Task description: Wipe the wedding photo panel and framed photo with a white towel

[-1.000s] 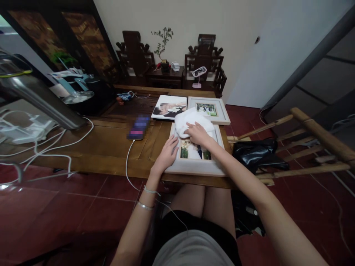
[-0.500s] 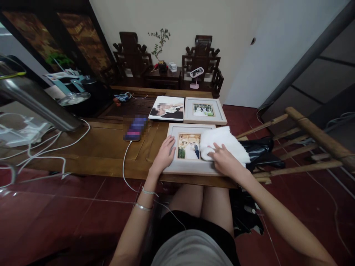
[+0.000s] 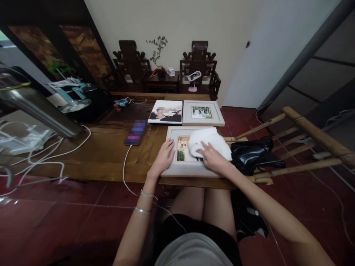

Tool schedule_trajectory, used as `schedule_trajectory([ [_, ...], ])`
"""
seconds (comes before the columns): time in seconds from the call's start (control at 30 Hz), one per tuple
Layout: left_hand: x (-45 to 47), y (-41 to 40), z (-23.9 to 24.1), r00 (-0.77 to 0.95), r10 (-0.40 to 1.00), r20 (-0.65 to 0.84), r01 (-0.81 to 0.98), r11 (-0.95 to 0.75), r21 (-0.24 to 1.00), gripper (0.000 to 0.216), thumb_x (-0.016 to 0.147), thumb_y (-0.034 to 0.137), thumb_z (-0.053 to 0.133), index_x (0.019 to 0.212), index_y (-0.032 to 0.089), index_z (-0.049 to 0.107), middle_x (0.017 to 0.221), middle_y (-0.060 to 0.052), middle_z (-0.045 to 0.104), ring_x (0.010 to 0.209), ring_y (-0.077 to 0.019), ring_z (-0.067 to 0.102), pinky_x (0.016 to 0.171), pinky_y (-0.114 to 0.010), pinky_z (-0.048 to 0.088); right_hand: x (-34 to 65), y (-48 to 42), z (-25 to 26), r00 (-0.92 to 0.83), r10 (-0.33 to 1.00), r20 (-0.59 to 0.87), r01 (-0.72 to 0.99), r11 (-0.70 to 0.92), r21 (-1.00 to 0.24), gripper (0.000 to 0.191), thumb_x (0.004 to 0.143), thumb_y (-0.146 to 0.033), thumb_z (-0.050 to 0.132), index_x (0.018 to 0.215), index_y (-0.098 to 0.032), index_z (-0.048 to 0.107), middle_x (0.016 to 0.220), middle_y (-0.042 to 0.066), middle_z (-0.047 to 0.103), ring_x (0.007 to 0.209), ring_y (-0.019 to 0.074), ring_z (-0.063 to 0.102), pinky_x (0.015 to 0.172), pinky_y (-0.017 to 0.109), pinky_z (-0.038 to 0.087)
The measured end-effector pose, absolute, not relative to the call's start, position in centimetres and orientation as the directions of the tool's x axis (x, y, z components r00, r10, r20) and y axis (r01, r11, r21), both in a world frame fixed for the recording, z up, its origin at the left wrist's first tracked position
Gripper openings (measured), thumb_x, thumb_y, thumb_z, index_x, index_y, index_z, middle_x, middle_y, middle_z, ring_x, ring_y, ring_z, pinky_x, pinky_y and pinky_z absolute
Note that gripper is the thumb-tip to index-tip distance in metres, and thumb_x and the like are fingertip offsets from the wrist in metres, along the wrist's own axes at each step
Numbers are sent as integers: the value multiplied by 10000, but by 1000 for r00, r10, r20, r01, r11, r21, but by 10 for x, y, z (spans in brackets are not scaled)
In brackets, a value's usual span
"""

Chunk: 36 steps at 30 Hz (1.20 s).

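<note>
A pale picture frame (image 3: 173,170) with a photo in its middle lies flat near the table's front edge. My left hand (image 3: 164,157) rests on the frame's left side, fingers stretched out flat. A folded white cloth (image 3: 215,138) is spread over the right part of the frame and hides much of the photo. My right hand (image 3: 212,157) presses this cloth down, its fingers bent on it. Behind lie a second framed photo (image 3: 203,112) and, beside it, a black-and-white picture panel (image 3: 165,111).
Left of the frame a phone (image 3: 135,133) lies on the wooden table (image 3: 108,147), plugged into a white cable. A large steel flask (image 3: 41,107) and tangled cords (image 3: 30,140) are farther left. To the right stands a bamboo chair (image 3: 313,129) with a black bag (image 3: 252,153).
My right hand has slid the cloth leftward across the frame, covering more of the photo. My left hand has stayed on the frame's left side. The camera view has shifted slightly.
</note>
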<state>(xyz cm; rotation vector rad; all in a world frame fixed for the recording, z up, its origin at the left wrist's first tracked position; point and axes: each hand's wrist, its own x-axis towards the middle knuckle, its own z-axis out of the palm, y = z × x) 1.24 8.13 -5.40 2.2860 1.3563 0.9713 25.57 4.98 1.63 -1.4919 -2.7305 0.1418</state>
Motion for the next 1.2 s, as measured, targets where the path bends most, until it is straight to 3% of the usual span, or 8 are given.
schedule_trajectory([
  [0.17,12,82,-54,325,859,396,646,-507,571,421,923,274,402,1300,111,495,1402,-147,459,1371,-233,313,1136,-453,263,262,119,5,-446,881,159,891,454,-16,505,744,-10,446,1232,-91,548,1511,185,243,1392,308,204,1099,496,210],
  [0.3,11,82,-55,324,862,390,640,-504,580,416,922,277,409,1304,137,496,1401,-132,464,1370,-231,318,1134,-457,265,261,134,3,-463,872,155,886,456,80,460,801,-93,488,1258,-108,528,1487,181,306,1375,362,214,1077,574,169],
  [0.47,11,82,-55,317,862,395,637,-502,585,420,924,279,402,1312,144,490,1405,-129,460,1372,-231,316,1134,-460,265,256,91,5,-558,828,64,827,548,123,416,841,-102,447,1248,-99,532,1437,199,382,1343,354,281,1056,560,215],
  [0.67,13,80,-54,305,862,404,639,-500,584,415,921,269,400,1310,159,494,1396,-121,471,1365,-232,328,1128,-467,276,253,4,38,-635,762,-130,772,632,-68,387,832,-111,461,1205,-124,563,1330,201,496,1257,314,430,1020,487,335],
  [0.8,14,80,-53,305,864,401,653,-496,572,420,924,271,391,1305,127,495,1395,-142,469,1366,-233,324,1133,-455,272,246,-37,53,-671,711,-210,742,642,-195,439,786,-105,523,1218,-171,567,1394,167,449,1318,312,368,1036,471,352],
  [0.97,13,81,-53,317,863,393,653,-499,569,425,921,278,395,1317,153,486,1400,-128,466,1370,-238,319,1130,-474,269,240,-21,29,-630,774,-70,772,614,-164,512,755,-96,550,1256,-198,543,1405,139,447,1332,286,351,1072,489,305],
  [1.2,11,82,-51,325,865,381,637,-498,588,424,918,287,401,1309,150,495,1398,-132,468,1369,-243,320,1126,-478,275,260,75,14,-475,875,98,880,473,41,483,789,-70,490,1256,-179,543,1343,150,510,1301,274,395,1071,444,287],
])
